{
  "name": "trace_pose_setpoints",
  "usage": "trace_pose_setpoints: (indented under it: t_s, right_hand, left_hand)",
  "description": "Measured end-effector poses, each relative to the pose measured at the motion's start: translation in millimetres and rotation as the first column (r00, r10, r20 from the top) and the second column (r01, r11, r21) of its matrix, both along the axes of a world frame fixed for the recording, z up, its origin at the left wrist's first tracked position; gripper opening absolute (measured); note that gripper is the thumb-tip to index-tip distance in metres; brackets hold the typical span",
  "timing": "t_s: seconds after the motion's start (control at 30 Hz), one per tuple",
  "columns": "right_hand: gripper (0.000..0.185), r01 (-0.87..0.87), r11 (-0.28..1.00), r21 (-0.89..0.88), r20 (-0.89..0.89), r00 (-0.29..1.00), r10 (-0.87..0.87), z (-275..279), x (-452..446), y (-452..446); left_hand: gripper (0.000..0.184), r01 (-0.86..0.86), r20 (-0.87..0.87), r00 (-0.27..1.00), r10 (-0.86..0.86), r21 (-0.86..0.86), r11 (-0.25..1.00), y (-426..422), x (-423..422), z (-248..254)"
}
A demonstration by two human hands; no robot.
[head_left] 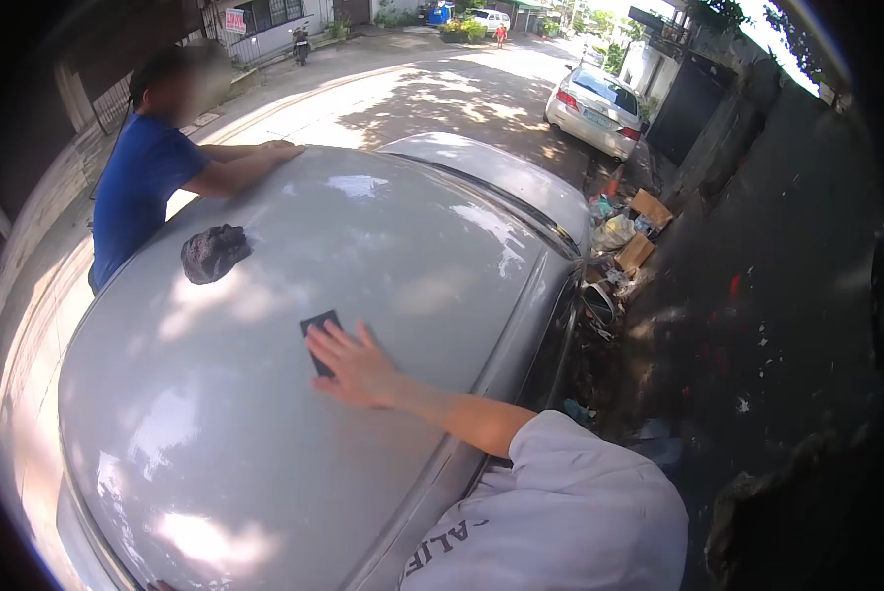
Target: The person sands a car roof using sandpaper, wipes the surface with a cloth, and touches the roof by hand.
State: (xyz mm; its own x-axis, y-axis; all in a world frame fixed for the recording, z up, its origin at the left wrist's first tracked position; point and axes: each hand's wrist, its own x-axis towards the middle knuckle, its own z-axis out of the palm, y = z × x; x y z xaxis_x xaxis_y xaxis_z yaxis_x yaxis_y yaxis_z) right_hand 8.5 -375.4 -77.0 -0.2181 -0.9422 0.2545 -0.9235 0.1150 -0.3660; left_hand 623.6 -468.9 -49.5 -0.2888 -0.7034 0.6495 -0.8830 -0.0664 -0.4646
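Note:
My right hand (355, 369) lies palm down on a flat black rectangular pad (318, 322), pressing it against the grey car roof (294, 463). The fingers spread over the pad, with the thumb near its lower edge. Farther up the roof rests a crumpled dark cloth (213, 253), apart from my hand. Of my left hand (160, 586), only a sliver shows at the bottom edge; its fingers are mostly cut off.
A co-worker in a blue shirt (141, 187) leans on the roof's far side, arms stretched over it. Cardboard and rubbish (634, 251) lie beside the car, along a dark wall (786, 276). A silver car (594, 108) is parked ahead on the street.

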Motion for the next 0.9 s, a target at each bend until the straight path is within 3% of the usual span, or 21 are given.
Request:
trace_pose_setpoints:
  t_s: [0.03,0.1,0.17,0.23,0.3,0.33,0.37,0.43,0.5,0.57,0.6,0.7,0.77,0.83,0.9]
  right_hand:
    - [0.071,0.273,0.959,-0.074,-0.012,0.961,-0.275,-37.4,-70.1,-2.3]
    - [0.067,0.61,0.792,0.019,0.052,0.791,-0.61,-61.7,-185.6,39.0]
    - [0.07,0.738,0.658,0.146,0.005,0.665,-0.747,-79.2,-247.1,82.3]
    - [0.073,0.732,0.648,0.211,0.059,0.652,-0.756,-78.8,-251.5,95.2]
    - [0.075,0.777,0.604,0.179,0.025,0.61,-0.792,-75.8,-210.3,90.4]
    - [0.074,0.67,0.733,0.118,0.0,0.738,-0.675,-64.0,-163.4,79.1]
    - [0.074,0.539,0.842,-0.015,-0.015,0.842,-0.539,-54.4,-112.9,67.8]
    - [0.077,0.266,0.959,-0.1,-0.011,0.963,-0.268,-28.6,-21.0,48.8]
    - [0.078,-0.029,0.991,-0.13,0.053,0.998,0.036,-8.3,30.9,38.9]
    - [0.077,-0.135,0.982,-0.132,0.056,0.988,0.143,-9.5,16.6,28.4]
    - [0.076,-0.219,0.967,-0.128,0.042,0.973,0.226,-10.2,0.8,19.6]
    - [0.076,0.217,0.974,-0.06,0.071,0.975,-0.213,-39.2,-145.1,-10.9]
    - [0.074,0.479,0.871,0.113,0.065,0.871,-0.488,-59.5,-262.2,-2.8]
    - [0.075,0.624,0.744,0.239,0.003,0.765,-0.643,-96.4,-365.1,20.4]
    - [0.077,0.709,0.614,0.347,0.032,0.645,-0.763,-125.1,-432.3,50.2]
  left_hand:
    - [0.046,0.013,-0.251,0.968,0.026,0.155,0.988,-20.0,32.5,-17.9]
    - [0.058,0.057,-0.683,0.702,0.203,0.338,0.94,-58.0,98.1,-52.7]
    - [0.063,-0.021,-0.669,0.693,0.271,0.356,0.934,-26.9,57.5,-24.4]
    - [0.072,-0.076,-0.675,0.638,0.37,0.424,0.903,-31.9,68.9,-38.8]
    - [0.072,-0.544,-0.378,0.527,0.761,0.538,0.644,-10.9,-72.3,5.1]
    - [0.073,-0.522,-0.385,0.588,0.712,0.492,0.697,-13.9,-115.6,-4.3]
    - [0.07,-0.33,-0.432,0.744,0.511,0.427,0.842,-6.9,-175.9,-8.0]
    - [0.062,0.004,-0.405,0.872,0.273,0.565,0.825,-0.7,-305.9,12.3]
    - [0.06,0.256,-0.443,0.896,0.038,0.584,0.77,-13.0,-391.7,14.0]
    - [0.06,0.201,-0.374,0.924,0.079,0.651,0.732,-32.9,-441.5,26.6]
    - [0.06,0.19,-0.366,0.927,0.081,0.646,0.74,-47.3,-441.1,24.3]
    - [0.061,0.209,-0.398,0.916,0.052,0.582,0.786,-111.6,-387.2,11.8]
    - [0.06,-0.03,-0.368,0.891,0.265,0.535,0.844,-120.2,-332.7,24.7]
    - [0.062,-0.306,-0.317,0.768,0.556,0.582,0.754,-131.8,-232.3,25.7]
    - [0.049,-0.491,-0.39,0.605,0.694,0.503,0.712,-131.2,-97.5,1.8]
